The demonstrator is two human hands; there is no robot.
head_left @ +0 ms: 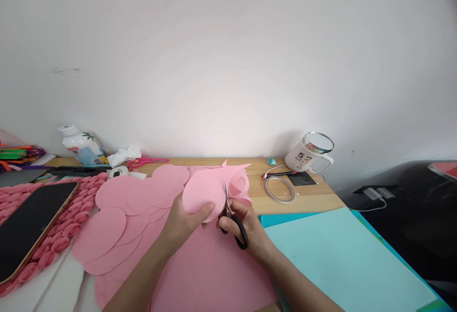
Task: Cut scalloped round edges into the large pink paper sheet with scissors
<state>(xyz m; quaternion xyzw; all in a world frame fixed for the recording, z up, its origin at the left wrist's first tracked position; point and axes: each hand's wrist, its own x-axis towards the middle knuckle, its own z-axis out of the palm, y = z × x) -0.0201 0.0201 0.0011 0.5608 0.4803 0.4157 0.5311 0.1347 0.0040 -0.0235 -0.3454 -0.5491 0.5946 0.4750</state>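
Observation:
My left hand (191, 219) pinches a pink paper piece (202, 190) with a rounded edge, thumb on top. In my right hand (246, 224) is a pair of scissors (241, 236) with black handles, fingers through the loops. The blades point away from me and lie at the paper's right edge, where a curling offcut hangs. Under both hands spreads a large pink sheet (214, 269). To the left, several cut pink paper circles (103, 228) overlap in a pile.
A phone (32, 226) lies on rows of pink rosettes (74, 226) at left. Pink scissors (143, 161), a tissue (124, 155) and a white bottle (80, 145) stand near the wall. Toward the right are a white mug (303, 155), a tape roll (280, 189) and a pale blue sheet (342, 259).

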